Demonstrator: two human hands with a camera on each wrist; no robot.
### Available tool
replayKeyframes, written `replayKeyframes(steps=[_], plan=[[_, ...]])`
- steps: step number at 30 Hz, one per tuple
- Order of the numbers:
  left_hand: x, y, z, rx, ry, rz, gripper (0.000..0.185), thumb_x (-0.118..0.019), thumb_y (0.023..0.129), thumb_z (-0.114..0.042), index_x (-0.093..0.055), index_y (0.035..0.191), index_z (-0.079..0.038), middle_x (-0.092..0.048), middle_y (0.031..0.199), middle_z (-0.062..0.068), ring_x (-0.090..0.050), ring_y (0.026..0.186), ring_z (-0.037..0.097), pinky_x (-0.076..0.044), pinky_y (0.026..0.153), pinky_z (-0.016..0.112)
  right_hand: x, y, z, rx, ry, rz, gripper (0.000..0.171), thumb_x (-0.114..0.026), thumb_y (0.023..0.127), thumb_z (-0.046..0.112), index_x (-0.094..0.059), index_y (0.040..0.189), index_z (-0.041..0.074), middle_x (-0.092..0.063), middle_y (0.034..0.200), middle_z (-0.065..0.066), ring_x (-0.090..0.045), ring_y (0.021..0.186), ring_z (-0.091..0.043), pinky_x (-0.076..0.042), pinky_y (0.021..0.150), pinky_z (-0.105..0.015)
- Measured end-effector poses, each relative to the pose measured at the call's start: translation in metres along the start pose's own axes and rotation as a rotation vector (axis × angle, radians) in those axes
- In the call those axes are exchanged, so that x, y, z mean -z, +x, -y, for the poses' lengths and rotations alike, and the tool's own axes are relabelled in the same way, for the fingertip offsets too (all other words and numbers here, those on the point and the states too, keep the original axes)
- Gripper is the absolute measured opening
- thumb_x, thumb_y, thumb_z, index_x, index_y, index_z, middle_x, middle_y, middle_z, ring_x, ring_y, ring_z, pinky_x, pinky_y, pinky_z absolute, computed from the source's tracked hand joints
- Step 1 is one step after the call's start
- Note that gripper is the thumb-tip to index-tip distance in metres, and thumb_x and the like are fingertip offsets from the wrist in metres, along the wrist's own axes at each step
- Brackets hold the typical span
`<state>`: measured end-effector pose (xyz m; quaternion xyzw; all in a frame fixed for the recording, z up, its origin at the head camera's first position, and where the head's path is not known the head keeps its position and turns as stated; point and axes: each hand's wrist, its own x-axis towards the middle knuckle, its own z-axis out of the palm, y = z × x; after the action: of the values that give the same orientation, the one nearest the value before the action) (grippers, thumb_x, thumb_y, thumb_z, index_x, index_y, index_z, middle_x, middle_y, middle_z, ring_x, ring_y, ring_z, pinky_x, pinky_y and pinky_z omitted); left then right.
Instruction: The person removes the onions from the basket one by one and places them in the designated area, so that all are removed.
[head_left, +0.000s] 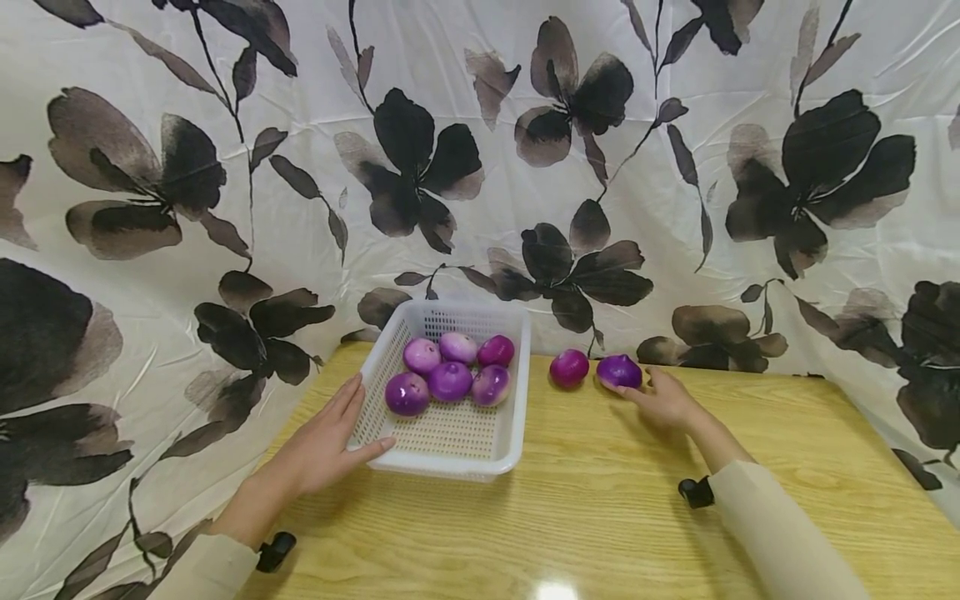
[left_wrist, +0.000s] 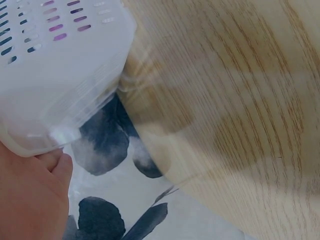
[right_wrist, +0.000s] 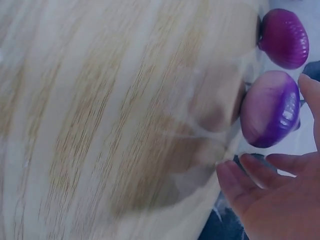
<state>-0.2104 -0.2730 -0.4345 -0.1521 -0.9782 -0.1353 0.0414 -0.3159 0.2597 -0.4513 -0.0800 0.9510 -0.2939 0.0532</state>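
Observation:
My left hand rests at the left side of a white plastic basket, its straight fingers along the outer wall and its thumb over the front rim. Several purple onions lie towards the back of the basket. To the right of it, my right hand reaches around a dark purple onion on the table, thumb and fingers spread. The right wrist view shows fingers apart from this onion, with one fingertip close to its side. A redder onion sits just left of it.
The wooden table ends at the back against a floral cloth, which also hangs at both sides. The basket stands near the table's left edge, its side wall close to the cloth in the left wrist view.

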Motion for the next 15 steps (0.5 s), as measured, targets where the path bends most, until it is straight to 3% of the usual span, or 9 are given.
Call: replayKeyframes(steps=[6, 15], plan=[[0.002, 0.001, 0.000, 0.002, 0.001, 0.001, 0.110, -0.049, 0.094, -0.075, -0.018, 0.159, 0.008, -0.004, 0.171, 0.019, -0.011, 0.156, 0.042, -0.022, 0.122, 0.059, 0.003, -0.006, 0.001, 0.068, -0.003, -0.030, 0.078, -0.060, 0.102, 0.037, -0.033, 0.146, -0.021, -0.043, 0.142, -0.045, -0.049, 0.128, -0.057, -0.045, 0.103, -0.065], [0.001, 0.000, -0.001, 0.003, -0.004, 0.002, 0.111, -0.049, 0.094, -0.075, -0.018, 0.159, 0.009, -0.004, 0.171, 0.020, -0.011, 0.155, 0.042, -0.022, 0.122, 0.059, 0.004, -0.020, 0.005, 0.146, 0.026, -0.056, 0.062, -0.065, 0.099, 0.024, -0.045, 0.137, -0.021, -0.054, 0.131, -0.044, -0.058, 0.116, -0.057, -0.051, 0.096, -0.064]])
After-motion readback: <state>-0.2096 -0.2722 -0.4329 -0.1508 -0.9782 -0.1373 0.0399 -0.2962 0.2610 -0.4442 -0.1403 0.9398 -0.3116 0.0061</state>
